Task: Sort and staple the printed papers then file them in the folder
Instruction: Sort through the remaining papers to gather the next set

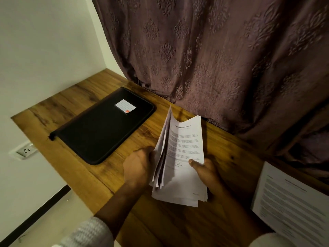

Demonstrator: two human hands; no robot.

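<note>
- We hold the stack of printed papers point(185, 157) above the wooden desk point(160, 229), fanned open like a book. Our left hand point(138, 168) grips several white sheets that stand tilted up on the left. The rest lie flatter on the right, with our right hand point(204, 170) under them and its thumb on the top page. That page carries a bold heading and paragraphs of small text, too blurred to read.
- The black zip folder point(101, 129) lies flat and closed on the desk, left of the papers and apart from them. A small white lined label point(125, 106) with an orange mark sits near its far edge.
- A separate printed sheet point(292, 207) lies flat at the desk's right side, partly out of view and well apart from the stack.
</note>
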